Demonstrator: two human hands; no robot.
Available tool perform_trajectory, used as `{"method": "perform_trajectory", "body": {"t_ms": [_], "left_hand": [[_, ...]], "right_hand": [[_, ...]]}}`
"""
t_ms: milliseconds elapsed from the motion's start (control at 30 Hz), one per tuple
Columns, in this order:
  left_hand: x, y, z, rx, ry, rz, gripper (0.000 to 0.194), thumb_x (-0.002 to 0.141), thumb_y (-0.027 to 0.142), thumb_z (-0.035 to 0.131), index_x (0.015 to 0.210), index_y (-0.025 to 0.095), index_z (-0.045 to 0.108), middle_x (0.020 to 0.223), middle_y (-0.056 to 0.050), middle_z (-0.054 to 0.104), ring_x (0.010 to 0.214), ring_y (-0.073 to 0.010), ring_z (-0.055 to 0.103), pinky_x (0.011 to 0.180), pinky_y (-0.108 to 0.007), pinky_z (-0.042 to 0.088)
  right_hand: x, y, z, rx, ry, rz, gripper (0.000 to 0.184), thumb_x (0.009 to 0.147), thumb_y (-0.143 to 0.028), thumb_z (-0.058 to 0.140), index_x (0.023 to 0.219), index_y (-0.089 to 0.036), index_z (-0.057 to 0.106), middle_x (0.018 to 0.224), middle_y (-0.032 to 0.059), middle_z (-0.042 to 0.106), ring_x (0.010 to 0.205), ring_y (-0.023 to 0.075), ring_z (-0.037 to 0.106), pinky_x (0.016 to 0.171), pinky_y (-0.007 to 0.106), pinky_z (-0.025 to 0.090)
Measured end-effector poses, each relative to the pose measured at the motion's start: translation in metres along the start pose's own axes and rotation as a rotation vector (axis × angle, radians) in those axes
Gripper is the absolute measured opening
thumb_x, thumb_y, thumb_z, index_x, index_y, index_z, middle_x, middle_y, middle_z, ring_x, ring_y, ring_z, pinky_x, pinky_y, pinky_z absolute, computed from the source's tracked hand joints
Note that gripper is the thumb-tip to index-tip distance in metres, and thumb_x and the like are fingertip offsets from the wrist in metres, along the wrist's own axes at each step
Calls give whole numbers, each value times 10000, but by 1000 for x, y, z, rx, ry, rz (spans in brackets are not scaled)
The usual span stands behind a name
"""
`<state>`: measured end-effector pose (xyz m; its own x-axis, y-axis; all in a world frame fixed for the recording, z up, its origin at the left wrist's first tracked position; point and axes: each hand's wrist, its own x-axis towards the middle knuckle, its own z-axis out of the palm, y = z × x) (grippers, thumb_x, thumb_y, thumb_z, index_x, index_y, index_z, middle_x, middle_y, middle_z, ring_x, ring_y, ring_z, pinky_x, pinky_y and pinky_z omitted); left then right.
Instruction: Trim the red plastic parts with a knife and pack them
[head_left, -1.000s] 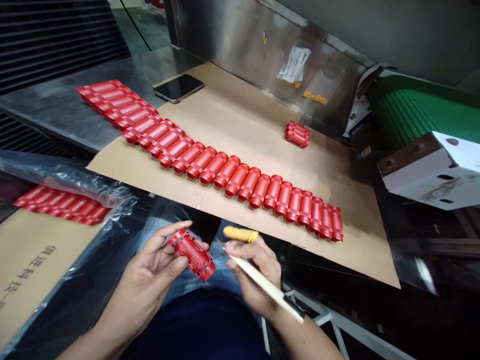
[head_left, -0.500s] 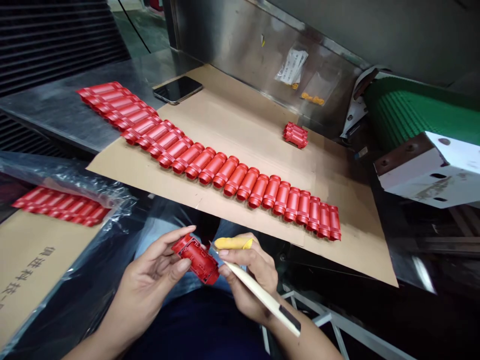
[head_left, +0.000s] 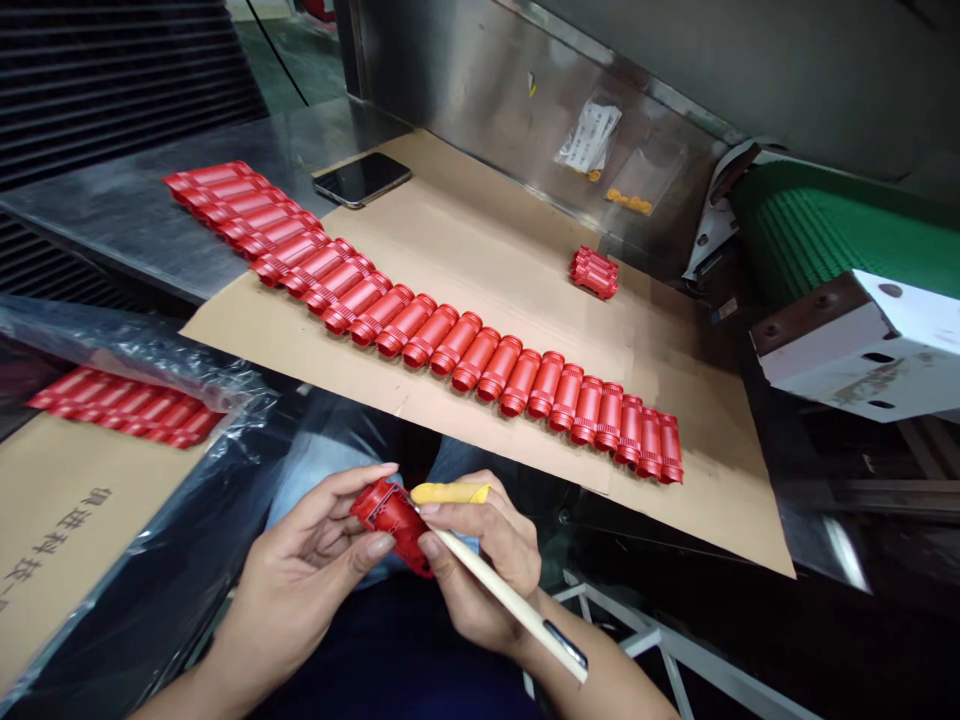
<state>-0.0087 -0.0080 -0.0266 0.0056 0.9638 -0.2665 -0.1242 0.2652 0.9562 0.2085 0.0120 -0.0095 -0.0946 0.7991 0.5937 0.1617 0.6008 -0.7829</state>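
Observation:
My left hand (head_left: 300, 565) is closed round one end of a red plastic shell (head_left: 397, 520), a hollow half-cylinder held above my lap with its detailed inner side facing up. In my right hand (head_left: 491, 560) is a slim cream-handled knife (head_left: 502, 590) with a dark piece near its rear end. Its front end meets the shell's right edge, but the tip is hard to make out there. A yellow finger cot (head_left: 450, 493) covers one finger of the right hand, and the right fingertips touch the shell.
A long row of similar red shells (head_left: 457, 345) crosses the cardboard sheet (head_left: 480, 240) on the metal table. A phone (head_left: 362, 180), another red piece (head_left: 594, 272) and small plastic bags (head_left: 645, 180) lie behind. More red shells (head_left: 127, 405) fill a lined box at left; a green conveyor belt (head_left: 840, 220) stands right.
The shell has turned and tilted slightly in my left hand. My right hand with the knife has moved a little left, closer over the shell.

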Motion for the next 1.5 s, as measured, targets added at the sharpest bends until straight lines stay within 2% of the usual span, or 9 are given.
{"method": "perform_trajectory", "body": {"t_ms": [167, 267, 367, 500, 767, 900, 1167, 1367, 1500], "left_hand": [[-5, 7, 11, -16, 34, -17, 495, 871, 366, 1039, 1343, 330, 894, 1216, -69, 931, 1004, -301, 918, 847, -309, 765], [-11, 12, 22, -37, 122, -30, 441, 887, 408, 1027, 1306, 350, 901, 1203, -39, 927, 1000, -246, 904, 867, -250, 737], [-14, 14, 28, -17, 150, -23, 436, 874, 417, 1034, 1282, 345, 900, 1185, -30, 924, 1004, -243, 901, 904, -261, 736], [-14, 9, 25, 60, 175, 29, 419, 887, 403, 1016, 1272, 305, 883, 1232, -53, 911, 1065, -276, 896, 986, -324, 735], [-14, 12, 24, 116, 174, 41, 414, 887, 417, 1016, 1274, 330, 896, 1179, -29, 917, 1047, -263, 895, 1016, -298, 713], [-14, 18, 26, 55, 168, 1, 418, 892, 427, 1014, 1279, 322, 894, 1129, -31, 921, 981, -246, 900, 928, -263, 725], [-12, 12, 19, 17, 104, -2, 465, 833, 399, 1061, 1265, 311, 915, 1121, -54, 930, 938, -280, 915, 870, -309, 763], [-17, 14, 28, 37, 168, 3, 438, 868, 426, 1033, 1273, 321, 906, 1252, -57, 924, 1080, -311, 907, 975, -354, 755], [-16, 3, 21, 145, 184, 122, 414, 880, 377, 1023, 1272, 317, 904, 1249, -47, 917, 1110, -299, 895, 1073, -369, 722]], "right_hand": [[0, 0, 3, -1, 2, 9, 240, 1134, -196, 727, 1364, -241, 779, 1145, 126, 891, 988, 269, 846, 865, 439, 733], [-1, 1, 5, 2, 28, 8, 220, 1142, -208, 714, 1351, -237, 778, 1125, 125, 888, 980, 264, 840, 866, 436, 727], [-2, -1, 5, -26, 27, 8, 247, 1117, -166, 713, 1349, -227, 769, 1137, 133, 881, 969, 263, 834, 862, 443, 727], [-1, -4, 2, -69, -9, -12, 292, 1083, -114, 715, 1354, -218, 746, 1124, 136, 874, 965, 275, 840, 852, 455, 731], [4, -11, -12, -81, -95, -10, 300, 1059, -71, 694, 1325, -202, 739, 1078, 139, 860, 968, 279, 828, 855, 452, 726], [2, -12, -13, -2, -88, 2, 296, 1116, -143, 708, 1401, -216, 738, 1183, 149, 875, 1051, 284, 842, 916, 471, 728], [0, -8, -7, 0, -78, 9, 285, 1132, -151, 723, 1407, -223, 744, 1167, 129, 887, 1043, 270, 848, 944, 450, 718], [1, -8, -9, 1, -114, 66, 268, 1138, -195, 725, 1400, -250, 718, 1214, 128, 879, 1099, 284, 848, 973, 473, 723], [-3, 0, -2, -71, -137, -57, 271, 1123, -142, 690, 1389, -190, 715, 1129, 153, 868, 1021, 288, 834, 946, 479, 736]]}}
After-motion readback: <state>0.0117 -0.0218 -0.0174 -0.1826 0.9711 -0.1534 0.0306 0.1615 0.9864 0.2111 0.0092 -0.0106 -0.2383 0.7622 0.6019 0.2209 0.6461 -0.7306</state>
